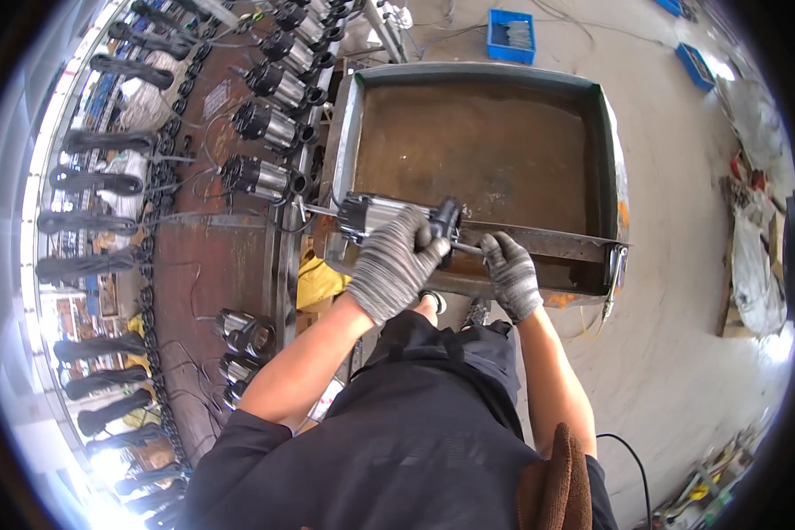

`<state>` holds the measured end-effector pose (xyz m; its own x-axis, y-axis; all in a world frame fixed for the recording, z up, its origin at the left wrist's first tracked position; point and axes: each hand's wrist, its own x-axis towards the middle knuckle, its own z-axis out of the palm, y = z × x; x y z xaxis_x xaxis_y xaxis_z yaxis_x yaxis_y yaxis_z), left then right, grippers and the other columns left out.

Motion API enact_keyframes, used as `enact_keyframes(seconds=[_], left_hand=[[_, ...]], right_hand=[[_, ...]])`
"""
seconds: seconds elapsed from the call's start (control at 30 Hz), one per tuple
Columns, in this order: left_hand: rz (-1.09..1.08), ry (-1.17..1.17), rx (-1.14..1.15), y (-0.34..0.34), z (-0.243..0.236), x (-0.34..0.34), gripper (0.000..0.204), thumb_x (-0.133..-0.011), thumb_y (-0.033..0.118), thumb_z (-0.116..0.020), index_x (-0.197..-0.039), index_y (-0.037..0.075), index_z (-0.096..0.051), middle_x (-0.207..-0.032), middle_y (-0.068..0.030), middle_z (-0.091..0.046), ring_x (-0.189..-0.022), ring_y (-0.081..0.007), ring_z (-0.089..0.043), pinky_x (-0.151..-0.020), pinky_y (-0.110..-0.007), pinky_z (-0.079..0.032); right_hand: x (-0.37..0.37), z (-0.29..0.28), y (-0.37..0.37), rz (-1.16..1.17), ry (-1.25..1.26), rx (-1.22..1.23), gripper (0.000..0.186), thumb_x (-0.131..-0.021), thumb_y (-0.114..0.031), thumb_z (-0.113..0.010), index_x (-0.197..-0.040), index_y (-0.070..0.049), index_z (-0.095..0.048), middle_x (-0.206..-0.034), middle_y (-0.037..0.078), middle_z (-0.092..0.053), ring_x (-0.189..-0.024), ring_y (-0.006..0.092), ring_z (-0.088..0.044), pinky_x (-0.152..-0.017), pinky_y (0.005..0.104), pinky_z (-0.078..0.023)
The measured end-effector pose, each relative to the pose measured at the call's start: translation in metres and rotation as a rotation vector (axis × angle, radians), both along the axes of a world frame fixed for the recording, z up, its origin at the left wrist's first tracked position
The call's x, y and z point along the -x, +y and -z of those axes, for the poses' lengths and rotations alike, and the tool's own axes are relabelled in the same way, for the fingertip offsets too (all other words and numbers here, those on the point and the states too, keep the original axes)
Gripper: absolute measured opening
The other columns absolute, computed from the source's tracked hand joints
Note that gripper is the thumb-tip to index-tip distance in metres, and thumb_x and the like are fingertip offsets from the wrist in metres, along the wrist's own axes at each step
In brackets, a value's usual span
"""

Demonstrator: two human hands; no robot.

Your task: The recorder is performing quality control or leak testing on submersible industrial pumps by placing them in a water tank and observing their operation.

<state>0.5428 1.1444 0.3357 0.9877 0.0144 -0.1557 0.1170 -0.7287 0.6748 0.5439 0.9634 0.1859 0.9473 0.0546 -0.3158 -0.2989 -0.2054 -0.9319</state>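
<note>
Fingers (412,224) of the left hand (396,265) are wrapped around a pump unit (368,215), with the grip taken beside its black right end. Fingers of the right hand (511,276) are clenched on a slim rod (470,251), which is directed toward that same black end; whether the two parts are joined cannot be told. Both hands are covered by grey striped gloves (382,287).

The pump unit, a silver cylinder with black ends, is held lying sideways above the near left part of a rectangular metal tank (481,72). Whether the tank rim is touched cannot be determined. A thin metal bar (321,209) is extended from the left end of the pump unit toward a bench (216,243). A brown interior is enclosed by the tank walls, and the near portion is crossed by a flat strip (539,238).

On the red-brown bench, similar silver-and-black pumps (265,128) are arranged side by side near the right edge. Black cable bundles (93,221) are spaced along the left side. Yellow material (320,281) is seen between bench and tank.

On the floor (680,238) beyond the tank, a blue bin (511,49) is placed. A brown cloth (561,481) is draped beside the right arm.
</note>
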Motion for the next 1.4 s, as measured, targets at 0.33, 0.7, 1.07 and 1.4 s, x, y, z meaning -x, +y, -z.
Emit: enact_keyframes(seconds=[0.33,0.7,1.07,1.4], left_hand=[[-0.032,0.124,0.078,-0.018,0.069,0.034,0.018,-0.087,0.012,-0.070,-0.089,0.005,-0.053,-0.070,-0.0065,-0.057,-0.068,-0.0192,-0.059,-0.067,-0.034,-0.050],[-0.165,-0.271,-0.593,0.219,0.153,0.044,0.038,-0.098,0.039,-0.054,-0.117,0.006,-0.061,-0.094,-0.0200,-0.067,-0.095,-0.0366,-0.062,-0.088,-0.046,-0.048],[-0.588,0.580,0.617,0.234,0.174,0.016,0.025,-0.098,0.034,-0.060,-0.091,0.011,-0.066,-0.055,0.0020,-0.051,-0.038,-0.0106,-0.044,-0.036,-0.027,-0.035],[0.157,-0.161,0.167,0.262,0.176,0.039,0.023,-0.098,0.026,-0.061,-0.106,0.005,-0.067,-0.085,-0.0050,-0.064,-0.083,-0.0186,-0.064,-0.078,-0.031,-0.052]], right_hand=[[0.030,0.071,-0.030,-0.079,0.195,0.009,0.044,-0.099,-0.036,-0.060,-0.115,0.004,-0.062,-0.096,0.011,-0.068,-0.085,0.0160,-0.058,-0.079,0.0313,-0.048],[0.007,0.010,-0.030,-0.225,0.392,-0.077,0.011,-0.093,-0.020,-0.066,-0.093,-0.009,-0.063,-0.071,-0.006,-0.053,-0.059,0.0054,-0.048,-0.049,0.0253,-0.039],[0.032,0.043,-0.030,-0.329,-0.518,0.482,0.008,-0.092,-0.010,-0.064,-0.099,-0.007,-0.066,-0.087,0.001,-0.065,-0.078,0.0146,-0.063,-0.072,0.0279,-0.052],[0.002,0.013,-0.038,-0.188,0.492,-0.080,0.027,-0.094,-0.031,-0.066,-0.088,-0.004,-0.063,-0.066,0.003,-0.059,-0.053,0.0133,-0.054,-0.048,0.0286,-0.044]])
